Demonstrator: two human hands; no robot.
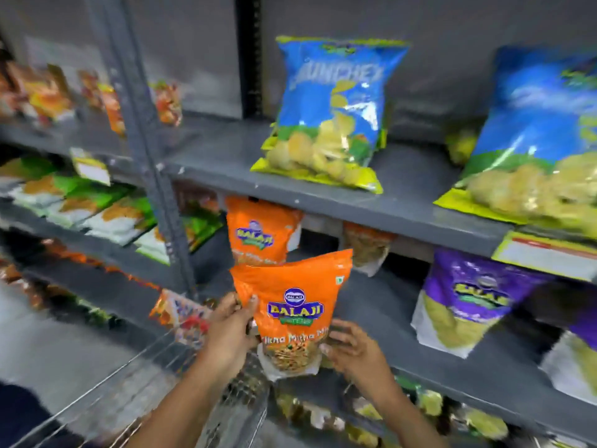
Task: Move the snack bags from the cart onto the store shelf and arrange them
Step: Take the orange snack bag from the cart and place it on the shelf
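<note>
I hold an orange Balaji snack bag [292, 305] upright in front of the middle grey shelf [381, 305]. My left hand [231, 328] grips its left edge, thumb on the front. My right hand [350, 345] cups its lower right corner. A second orange Balaji bag [260, 232] stands on that shelf just behind and above it. The wire cart [155, 367] is below my left arm, with a colourful bag [181, 313] showing at its far end.
Purple Balaji bags [465, 299] stand to the right on the same shelf. Blue puffed-snack bags [332, 111] lean on the shelf above. A grey upright post [151, 163] divides the bays; green and white packs [97, 208] lie to the left. More packets fill the bottom shelf [429, 405].
</note>
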